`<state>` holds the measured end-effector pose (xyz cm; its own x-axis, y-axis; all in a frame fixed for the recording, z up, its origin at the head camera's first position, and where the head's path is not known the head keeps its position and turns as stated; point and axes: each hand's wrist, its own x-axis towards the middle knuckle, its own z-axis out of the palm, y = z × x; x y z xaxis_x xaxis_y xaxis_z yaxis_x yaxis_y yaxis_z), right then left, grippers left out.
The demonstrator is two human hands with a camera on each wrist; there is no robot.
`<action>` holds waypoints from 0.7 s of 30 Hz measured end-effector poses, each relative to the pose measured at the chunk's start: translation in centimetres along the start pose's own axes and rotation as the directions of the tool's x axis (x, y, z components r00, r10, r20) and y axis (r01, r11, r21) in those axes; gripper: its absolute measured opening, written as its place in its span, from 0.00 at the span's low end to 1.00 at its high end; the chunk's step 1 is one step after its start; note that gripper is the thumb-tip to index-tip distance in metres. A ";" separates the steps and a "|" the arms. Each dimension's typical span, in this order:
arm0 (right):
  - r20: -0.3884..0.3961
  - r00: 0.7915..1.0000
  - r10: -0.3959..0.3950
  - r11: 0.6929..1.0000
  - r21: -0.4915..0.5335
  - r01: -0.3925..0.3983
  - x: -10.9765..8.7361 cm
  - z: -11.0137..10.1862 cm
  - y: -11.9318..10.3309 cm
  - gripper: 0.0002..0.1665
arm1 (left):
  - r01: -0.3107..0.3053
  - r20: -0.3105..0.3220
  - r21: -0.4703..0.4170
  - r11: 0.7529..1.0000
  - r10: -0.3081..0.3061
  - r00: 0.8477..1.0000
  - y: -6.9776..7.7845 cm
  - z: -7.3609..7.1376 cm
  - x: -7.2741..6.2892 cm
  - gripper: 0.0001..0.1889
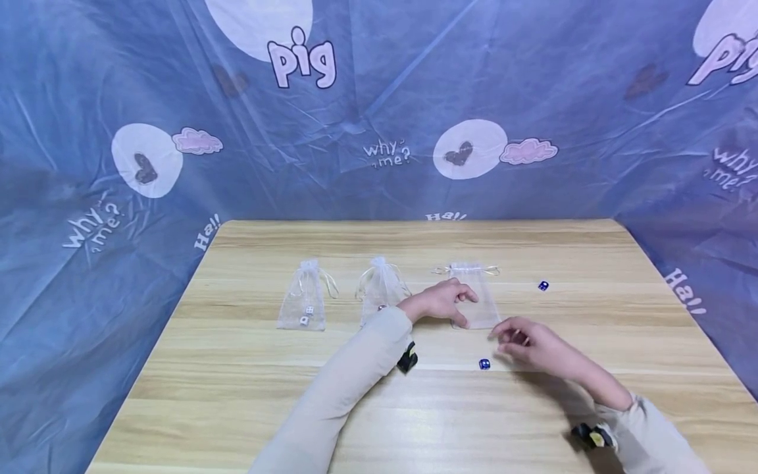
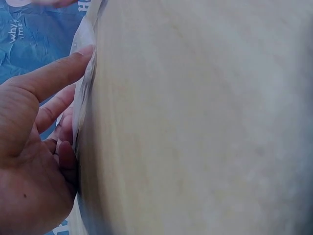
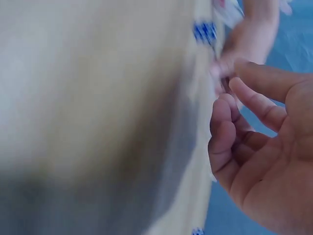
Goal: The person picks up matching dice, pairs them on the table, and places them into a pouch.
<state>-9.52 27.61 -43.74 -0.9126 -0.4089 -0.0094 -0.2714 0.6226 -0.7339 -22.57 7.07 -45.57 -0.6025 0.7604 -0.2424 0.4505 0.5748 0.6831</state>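
A sheer white drawstring bag (image 1: 482, 303) lies flat on the table. My left hand (image 1: 441, 299) rests on its left side, thumb and fingers spread apart. In the left wrist view the thumb touches the thin fabric (image 2: 87, 36). Near the bag's lower right corner hovers my right hand (image 1: 533, 343), fingers loosely bent and holding nothing; whether a fingertip touches the bag I cannot tell. One blue die (image 1: 484, 364) lies just left of and below the right hand. Another blue die (image 1: 543, 286) sits farther back, to the right of the bag.
To the left lies a drawstring bag (image 1: 293, 299) with two white dice (image 1: 306, 315) inside. A middle bag (image 1: 379, 283) is partly hidden by the left forearm and shows a reddish die (image 1: 381, 307). A blue printed cloth (image 1: 355, 184) hangs around the wooden table (image 1: 237, 382).
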 end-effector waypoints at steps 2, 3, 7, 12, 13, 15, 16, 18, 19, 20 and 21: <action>-0.070 0.997 0.025 0.999 -0.042 -0.028 0.4 -1.3 0.4 0.13 | 0.001 -0.001 0.005 1.000 -0.001 1.000 0.1 0.0 0.1 0.30; -0.107 0.993 0.041 0.997 -0.064 -0.048 0.6 -1.9 0.6 0.13 | 0.002 -0.001 0.007 1.000 -0.002 1.000 0.1 -0.1 0.1 0.30; -0.216 0.973 0.083 0.983 -0.145 -0.116 1.6 -4.0 2.1 0.15 | 0.012 0.003 0.002 1.000 -0.012 1.000 0.1 -0.2 0.1 0.30; -0.290 0.952 0.102 0.954 -0.244 -0.176 2.5 -5.5 3.8 0.21 | 0.010 0.014 -0.022 1.000 -0.010 1.000 0.0 -0.3 0.1 0.30; -0.303 0.947 0.107 0.945 -0.265 -0.191 2.6 -5.7 4.1 0.22 | 0.006 0.014 -0.021 1.000 -0.006 1.000 0.0 -0.3 0.2 0.29; -0.314 0.940 0.133 0.929 -0.291 -0.229 2.7 -6.1 4.5 0.26 | 0.001 0.015 -0.014 1.000 -0.001 1.000 0.0 -0.3 0.2 0.29; -0.314 0.937 0.154 0.924 -0.291 -0.249 2.8 -6.3 4.7 0.28 | 0.001 0.014 -0.012 1.000 -0.001 1.000 0.0 -0.2 0.2 0.29; -0.293 0.932 0.212 0.913 -0.280 -0.296 2.9 -6.7 5.1 0.32 | 0.005 0.016 -0.002 1.000 -0.005 1.000 0.0 -0.2 0.3 0.29; -0.277 0.929 0.246 0.907 -0.274 -0.321 2.9 -6.8 5.2 0.34 | 0.008 0.016 0.000 1.000 -0.008 1.000 0.0 -0.2 0.2 0.29; -0.261 0.925 0.276 0.900 -0.268 -0.344 3.0 -7.0 5.4 0.35 | 0.010 0.018 0.001 1.000 -0.010 1.000 0.0 -0.1 0.2 0.30; -0.243 0.921 0.304 0.893 -0.264 -0.365 3.0 -7.1 5.5 0.37 | 0.012 0.019 0.003 1.000 -0.012 1.000 0.0 -0.1 0.2 0.30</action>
<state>-15.94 34.59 -43.00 -0.9974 -0.0250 -0.0669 0.0096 0.8813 -0.4725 -22.76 7.22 -45.50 -0.5953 0.7590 -0.2638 0.4452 0.5849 0.6780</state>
